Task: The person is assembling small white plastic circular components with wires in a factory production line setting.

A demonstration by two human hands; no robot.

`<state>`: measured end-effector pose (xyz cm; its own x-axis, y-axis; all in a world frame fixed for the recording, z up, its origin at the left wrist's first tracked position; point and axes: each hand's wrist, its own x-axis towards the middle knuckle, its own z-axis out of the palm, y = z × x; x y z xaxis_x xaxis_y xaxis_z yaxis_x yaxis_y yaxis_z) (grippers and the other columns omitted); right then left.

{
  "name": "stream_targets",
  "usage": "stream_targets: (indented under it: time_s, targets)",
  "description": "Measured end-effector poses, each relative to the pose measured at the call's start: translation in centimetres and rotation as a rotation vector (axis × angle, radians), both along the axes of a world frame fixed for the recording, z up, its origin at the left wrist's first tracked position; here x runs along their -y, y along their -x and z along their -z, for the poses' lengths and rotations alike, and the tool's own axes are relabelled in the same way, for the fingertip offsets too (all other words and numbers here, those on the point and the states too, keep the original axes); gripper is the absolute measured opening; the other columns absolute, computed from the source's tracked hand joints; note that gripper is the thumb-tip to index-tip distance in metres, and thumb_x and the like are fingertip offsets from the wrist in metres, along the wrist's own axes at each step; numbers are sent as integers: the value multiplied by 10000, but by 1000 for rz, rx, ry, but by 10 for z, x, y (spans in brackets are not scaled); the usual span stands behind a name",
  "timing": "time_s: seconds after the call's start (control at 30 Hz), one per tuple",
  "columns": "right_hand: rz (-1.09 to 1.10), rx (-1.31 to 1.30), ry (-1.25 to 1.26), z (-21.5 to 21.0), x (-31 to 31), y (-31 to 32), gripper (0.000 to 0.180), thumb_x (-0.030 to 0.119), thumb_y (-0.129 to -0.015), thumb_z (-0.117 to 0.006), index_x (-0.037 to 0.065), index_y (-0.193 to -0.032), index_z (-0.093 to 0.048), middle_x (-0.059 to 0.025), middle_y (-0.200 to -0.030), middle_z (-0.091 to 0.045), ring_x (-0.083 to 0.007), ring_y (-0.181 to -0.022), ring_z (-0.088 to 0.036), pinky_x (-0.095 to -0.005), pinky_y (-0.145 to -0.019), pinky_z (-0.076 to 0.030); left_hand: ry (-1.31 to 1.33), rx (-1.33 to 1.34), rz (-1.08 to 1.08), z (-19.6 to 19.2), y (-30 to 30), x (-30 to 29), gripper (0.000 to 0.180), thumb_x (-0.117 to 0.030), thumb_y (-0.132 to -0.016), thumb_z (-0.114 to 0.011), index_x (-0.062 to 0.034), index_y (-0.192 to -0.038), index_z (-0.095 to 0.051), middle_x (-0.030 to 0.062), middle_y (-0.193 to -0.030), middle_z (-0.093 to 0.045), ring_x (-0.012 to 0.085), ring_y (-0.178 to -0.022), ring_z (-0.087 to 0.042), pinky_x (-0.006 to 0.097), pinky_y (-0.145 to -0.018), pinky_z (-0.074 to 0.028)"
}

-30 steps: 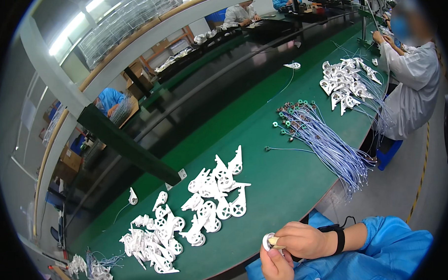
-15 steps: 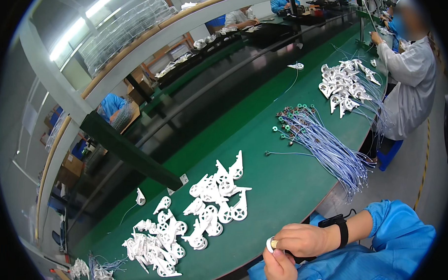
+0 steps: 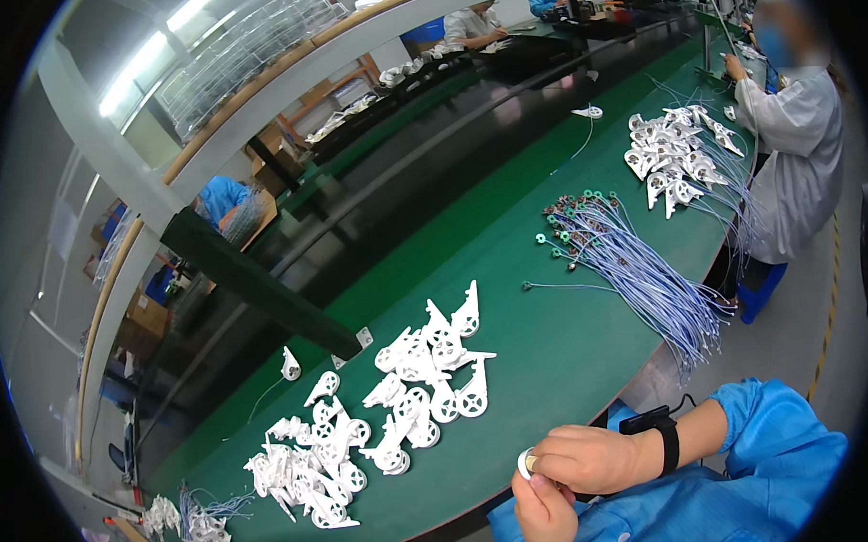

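Note:
Close to the table's near edge, my two hands meet around a small white plastic part (image 3: pixel 526 464) with a rounded rim. My left hand (image 3: pixel 545 516) pinches it from below with thumb and fingers. From the right, my right hand (image 3: pixel 586 459) is closed over the same part, its fingertips pressed against it. Fingers hide most of the part, along with whatever sits inside it. To the left of my hands lie piles of white plastic housings (image 3: pixel 418 356) with spoked round ends and pointed arms, and more white housings (image 3: pixel 307 464) beside them.
A bundle of blue-white wires (image 3: pixel 635 274) with green and dark ends lies right of centre on the green table (image 3: pixel 514 364). Beyond it is a heap of wired white housings (image 3: pixel 674 153). A co-worker (image 3: pixel 798 144) sits at the right. A dark post (image 3: pixel 262 287) stands at left.
The whole view has shifted slightly, moving the table and piles a little in the picture. Both hands stay together on the white part, which is turned slightly.

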<state>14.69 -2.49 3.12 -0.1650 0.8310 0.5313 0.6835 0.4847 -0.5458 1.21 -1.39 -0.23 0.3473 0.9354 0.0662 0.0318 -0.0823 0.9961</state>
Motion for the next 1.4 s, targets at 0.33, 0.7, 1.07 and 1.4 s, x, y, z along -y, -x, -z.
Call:
stream_targets:
  time_s: [0.33,0.7,1.07,1.4]
  targets:
    - [-10,4,107,-24,1,-10,304,85,-780,-562,-30,-1060,-539,-109,-908,-563,-274,-841,-571,-336,-769,-471,773,398,155,-32,11,-19,450,-427,-1006,-268,-42,-919,-487,0,-480,-376,85,-338,-307,212,-323,-240]
    - [-17,-33,45,-37,2,-27,273,64,-805,-562,1,-1071,-563,-77,-949,-564,-243,-827,-562,-329,-761,-461,819,400,178,-31,17,-22,488,-445,-1001,-256,-23,-935,-493,-2,-470,-370,86,-334,-307,212,-323,-244]
    - [16,71,36,-17,0,-4,279,40,-736,-609,-21,-1006,-576,-98,-899,-577,-247,-778,-567,-315,-712,-475,481,234,72,-22,4,-9,352,-339,-1017,-308,-47,-952,-492,-18,-552,-435,61,-403,-354,200,-369,-264]
    - [49,30,36,-10,-7,-5,315,73,-756,-644,-15,-1046,-556,-95,-937,-572,-259,-816,-560,-304,-754,-467,396,262,164,-18,5,-20,326,-334,-1019,-303,-53,-984,-466,-6,-560,-453,62,-396,-373,191,-357,-278]
